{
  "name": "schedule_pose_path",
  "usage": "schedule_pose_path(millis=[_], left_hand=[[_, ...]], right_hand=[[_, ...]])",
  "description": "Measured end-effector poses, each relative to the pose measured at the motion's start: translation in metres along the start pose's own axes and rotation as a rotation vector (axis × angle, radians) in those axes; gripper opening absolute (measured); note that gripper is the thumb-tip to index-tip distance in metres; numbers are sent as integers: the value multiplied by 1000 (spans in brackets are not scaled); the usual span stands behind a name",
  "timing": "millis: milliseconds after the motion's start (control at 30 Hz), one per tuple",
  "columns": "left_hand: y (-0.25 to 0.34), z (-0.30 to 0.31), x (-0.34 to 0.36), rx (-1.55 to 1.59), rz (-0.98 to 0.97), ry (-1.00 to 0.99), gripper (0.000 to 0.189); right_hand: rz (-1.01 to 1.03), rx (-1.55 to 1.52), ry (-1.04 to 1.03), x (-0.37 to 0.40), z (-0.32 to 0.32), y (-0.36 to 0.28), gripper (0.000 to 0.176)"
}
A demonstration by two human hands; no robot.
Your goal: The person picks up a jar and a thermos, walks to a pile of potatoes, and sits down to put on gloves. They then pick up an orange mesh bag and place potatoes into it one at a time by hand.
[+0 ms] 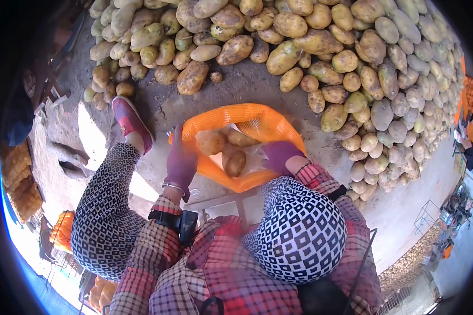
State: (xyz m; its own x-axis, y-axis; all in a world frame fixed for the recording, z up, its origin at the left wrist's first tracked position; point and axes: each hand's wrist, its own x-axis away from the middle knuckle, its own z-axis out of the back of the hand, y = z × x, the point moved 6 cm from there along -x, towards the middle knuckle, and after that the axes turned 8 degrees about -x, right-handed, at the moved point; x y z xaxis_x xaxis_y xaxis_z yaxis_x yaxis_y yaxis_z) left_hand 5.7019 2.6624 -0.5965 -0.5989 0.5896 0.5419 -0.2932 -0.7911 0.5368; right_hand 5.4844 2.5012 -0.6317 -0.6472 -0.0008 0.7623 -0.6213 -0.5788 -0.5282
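An orange mesh bag (231, 112) stands with its mouth open on the ground before me. Inside it are a few potatoes (235, 163), slightly blurred, and a pale, see-through liner (253, 156). My left hand (182, 161), in a purple glove, grips the bag's left rim, one finger stretched up along the edge. In a matching glove, my right hand (281, 157) reaches over the right rim, its fingertips inside the bag beside the liner. Those fingers are partly hidden and smeared, so their grip does not show clearly.
A large heap of potatoes (328, 42) curves from the far side round to the right. My left foot, in a red shoe (133, 123), rests left of the bag. Filled sacks (21, 181) stand at the far left. A wire rack (428, 216) is at the right.
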Motion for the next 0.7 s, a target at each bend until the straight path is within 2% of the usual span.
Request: schedule_pose_path(millis=[67,100,133,167,200,233,267,300,333,367,400,467,533,633,700], left_hand=[[-5,-4,3,-90,-40,14,90],[-2,-7,0,-212,-249,113,81],[-1,-13,1,-334,-456,209,73],[3,-11,1,-337,-451,200,73],[1,-9,-3,-184,-229,73,81],[-6,-12,-5,-34,-3,-45,90],[-8,-13,-7,-50,14,-46,90],[-8,-12,-6,-74,-44,-8,90],[-9,-11,-2,-98,-100,30,90],[-9,-10,0,-63,-20,-1,90],[-5,-7,-1,-73,-6,7,90],[0,-3,1,-84,-17,-1,90],[-6,-5,0,-69,-1,1,91],[-6,-6,-3,-49,-74,33,86],[-7,-5,-6,-61,-58,6,91]], right_hand=[[15,-88,-83,16,-3,-4,38],[12,-88,-80,22,8,3,38],[78,-523,26,28,27,11,40],[145,-962,129,35,44,22,43],[255,-1189,354,40,73,40,47],[205,-1024,677,40,95,68,48],[2,-681,972,44,124,79,46],[-129,-204,942,36,141,93,51],[-224,-79,883,16,142,119,55],[-311,56,826,-1,139,132,59],[-295,47,819,-9,144,117,59],[-612,223,603,-20,150,104,63],[-611,211,630,-24,144,114,64],[-624,218,552,-22,133,137,59],[-517,-29,755,-12,140,131,56]])
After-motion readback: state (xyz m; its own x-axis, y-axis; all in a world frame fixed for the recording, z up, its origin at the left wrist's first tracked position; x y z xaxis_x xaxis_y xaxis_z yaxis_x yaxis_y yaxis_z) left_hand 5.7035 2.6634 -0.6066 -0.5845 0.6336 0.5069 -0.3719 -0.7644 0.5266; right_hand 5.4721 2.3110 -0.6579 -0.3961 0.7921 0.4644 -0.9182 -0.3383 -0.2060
